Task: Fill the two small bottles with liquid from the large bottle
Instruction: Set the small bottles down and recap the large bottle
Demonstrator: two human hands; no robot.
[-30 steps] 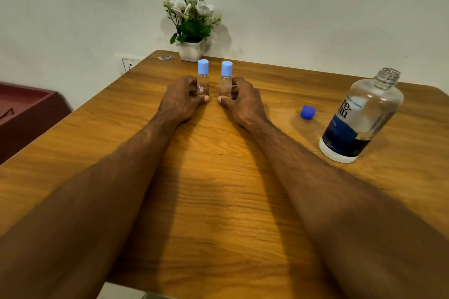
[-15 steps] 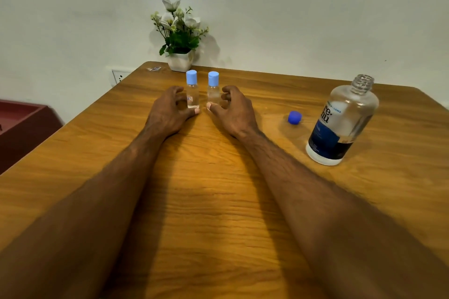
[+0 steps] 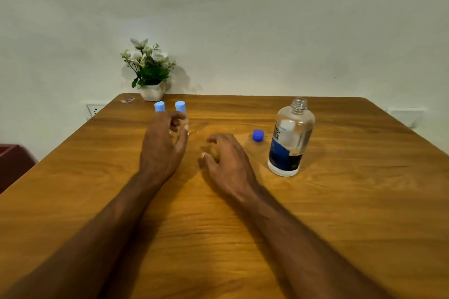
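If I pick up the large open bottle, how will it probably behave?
The large bottle looks mostly full, so it is probably fairly heavy. Its neck is open, the blue cap lying beside it, so tilting may spill. Its smooth clear plastic may flex and feel slippery.

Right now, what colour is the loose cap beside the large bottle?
Dark blue; the cap shows best in the head view, left of the large bottle.

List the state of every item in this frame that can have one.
Large bottle: upright, uncapped, partly full.
Dark blue cap: off, lying on the table.
Two small bottles: upright, light blue caps on.
Left hand: curled around the small bottles; grip unclear.
Right hand: open, empty.
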